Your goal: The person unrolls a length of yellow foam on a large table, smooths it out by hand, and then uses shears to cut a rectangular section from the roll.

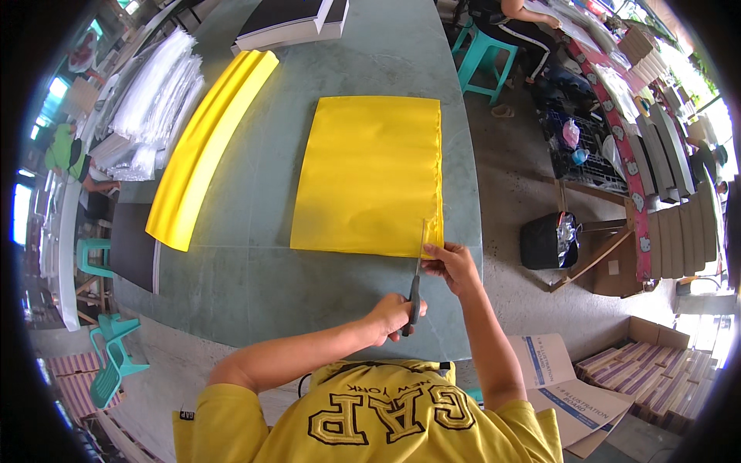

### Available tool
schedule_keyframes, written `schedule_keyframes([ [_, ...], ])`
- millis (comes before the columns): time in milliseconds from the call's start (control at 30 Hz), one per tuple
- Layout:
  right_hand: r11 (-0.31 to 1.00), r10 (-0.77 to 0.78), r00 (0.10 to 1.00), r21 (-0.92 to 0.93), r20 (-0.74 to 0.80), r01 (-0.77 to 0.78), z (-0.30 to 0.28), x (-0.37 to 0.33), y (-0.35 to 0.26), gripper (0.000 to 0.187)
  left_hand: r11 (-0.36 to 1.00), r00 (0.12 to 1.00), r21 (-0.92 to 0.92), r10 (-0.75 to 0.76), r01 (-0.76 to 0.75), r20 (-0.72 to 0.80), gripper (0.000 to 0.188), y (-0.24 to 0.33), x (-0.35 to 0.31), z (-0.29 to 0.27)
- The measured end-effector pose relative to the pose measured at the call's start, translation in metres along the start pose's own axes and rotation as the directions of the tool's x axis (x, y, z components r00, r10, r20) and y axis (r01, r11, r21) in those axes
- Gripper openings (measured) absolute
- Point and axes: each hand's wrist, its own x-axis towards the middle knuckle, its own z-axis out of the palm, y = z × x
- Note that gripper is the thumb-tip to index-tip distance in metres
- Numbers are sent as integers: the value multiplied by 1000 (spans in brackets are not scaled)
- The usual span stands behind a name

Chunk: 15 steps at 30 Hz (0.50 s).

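A yellow rectangular sheet [367,174] lies on the grey-green table, its right edge ragged and crinkled. My left hand [392,316] is closed round the dark handles of a pair of scissors [414,297]. Their blades point away from me and lie over the sheet's lower right part, close to the ragged edge. At that near right corner my right hand [451,266] pinches the sheet's edge between thumb and fingers, just right of the blades. I cannot tell how far the cut runs or whether there is more than one layer.
Left of the sheet lies a wavy yellow roll or folded sheet [208,150]. Thick dark-topped board stacks [285,23] stand at the table's far end. Clear plastic sleeves [154,100] are piled at left. A person sits on a teal stool [485,65] beyond the right edge.
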Motion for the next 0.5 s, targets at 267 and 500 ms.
schedule_keyframes([
  [267, 994, 5, 999, 105, 42, -9, -4, -4, 4, 24, 999, 995, 30, -45, 43, 86, 24, 7, 0, 7],
  [500, 991, 27, 998, 131, 61, -35, -4, -6, 4, 25, 998, 994, 57, -37, 31, 107, 24, 6, -1, 6],
])
